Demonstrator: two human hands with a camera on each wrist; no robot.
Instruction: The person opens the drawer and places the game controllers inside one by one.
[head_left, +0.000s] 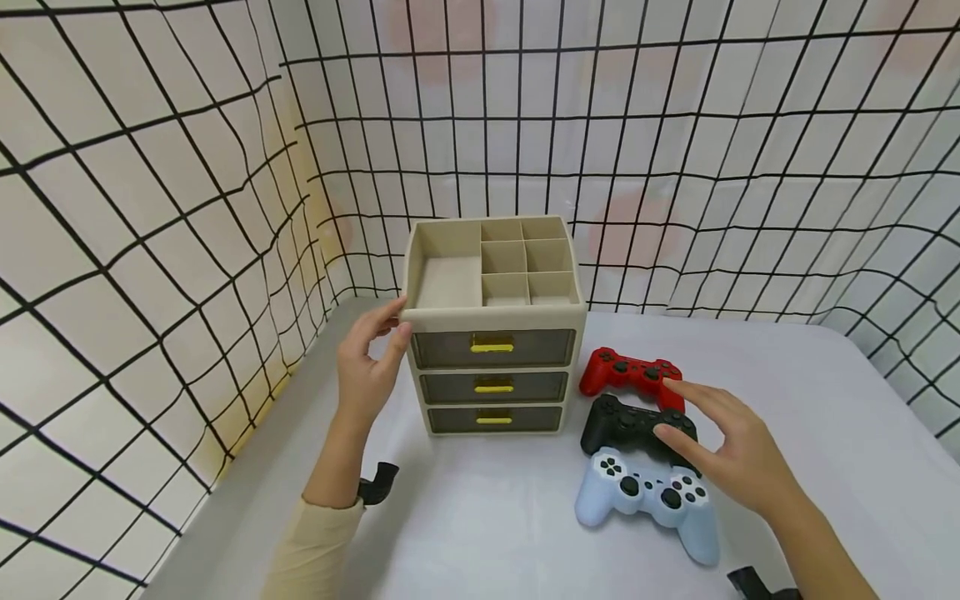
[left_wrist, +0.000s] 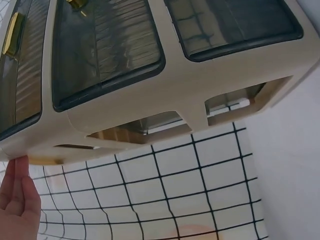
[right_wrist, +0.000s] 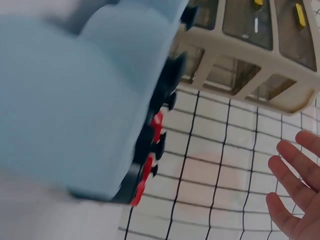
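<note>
A cream drawer organizer (head_left: 495,320) with three dark drawers and yellow handles stands upright on the white table. My left hand (head_left: 369,358) touches its upper left edge, fingertips and thumb at the side; the left wrist view shows the fingers (left_wrist: 18,185) against the cream casing. To the right lie three game controllers in a column: a red one (head_left: 626,371), a black one (head_left: 626,427) and a light blue one (head_left: 637,492). Over the right end of the red and black controllers hovers my right hand (head_left: 738,450), its fingers spread and holding nothing.
The organizer's top has one large compartment (head_left: 447,279) and several small ones (head_left: 504,257). A black wire grid (head_left: 517,150) encloses the back and sides of the white table (head_left: 810,383). Black straps (head_left: 378,483) sit at both wrists.
</note>
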